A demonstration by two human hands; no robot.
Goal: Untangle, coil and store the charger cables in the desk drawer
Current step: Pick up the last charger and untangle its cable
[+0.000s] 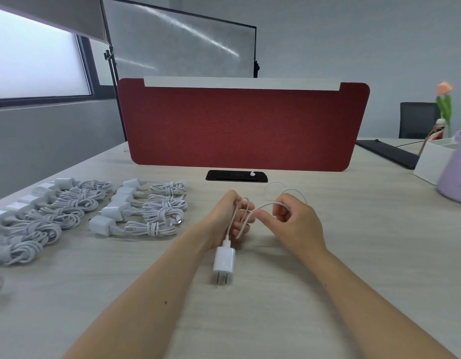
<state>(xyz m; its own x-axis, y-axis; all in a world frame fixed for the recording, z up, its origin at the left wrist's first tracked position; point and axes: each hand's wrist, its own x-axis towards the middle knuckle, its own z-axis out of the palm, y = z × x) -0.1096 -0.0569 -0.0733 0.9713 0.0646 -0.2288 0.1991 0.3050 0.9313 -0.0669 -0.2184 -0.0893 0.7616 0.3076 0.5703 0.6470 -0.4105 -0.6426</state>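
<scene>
Now left hand [228, 218] holds cable [265, 204] loops as a form w/ adapter [224, 260] dangling, right hand [298, 221] fingers pinching slack to wind.

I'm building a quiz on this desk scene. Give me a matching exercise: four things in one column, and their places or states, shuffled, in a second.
Things:
1. white charger plug
2. coiled chargers
3. red divider panel
4. purple container

Places or states:
A. far right edge of the desk
B. laid in rows on the left
C. standing upright across the back
D. hanging on its cable below the left hand

Pairs: 1-D, 2-B, 3-C, 4-A
</scene>
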